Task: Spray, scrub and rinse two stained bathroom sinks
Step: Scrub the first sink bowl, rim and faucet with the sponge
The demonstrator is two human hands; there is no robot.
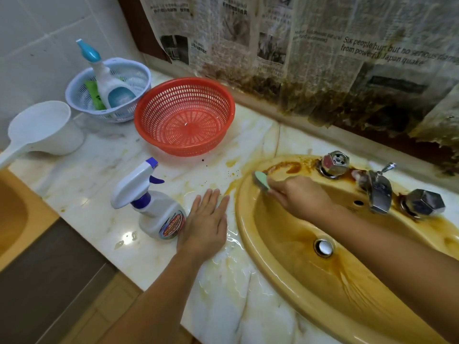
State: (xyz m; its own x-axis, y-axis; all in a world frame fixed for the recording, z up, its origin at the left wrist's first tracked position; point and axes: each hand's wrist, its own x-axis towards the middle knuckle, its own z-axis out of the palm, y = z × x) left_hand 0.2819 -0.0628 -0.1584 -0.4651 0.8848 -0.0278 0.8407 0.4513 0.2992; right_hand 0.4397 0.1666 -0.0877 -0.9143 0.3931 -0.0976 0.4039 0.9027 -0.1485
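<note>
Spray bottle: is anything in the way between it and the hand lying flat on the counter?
No, nothing visible. The left hand lies flat on the marble counter right beside the spray bottle. The right hand grips the sponge over at the sink.

Stained newspaper (323, 58) covers the back wall above a marble counter (87, 170), with white tiles (37, 33) at left.

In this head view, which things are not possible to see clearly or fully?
1. Second sink: head view, cut off by the left edge.
2. Spray bottle label: head view, print too small and blurred.
3. Green scrub pad: head view, rear part hidden inside the right hand.
4. Green packet: head view, mostly hidden behind the white bottle.
</note>
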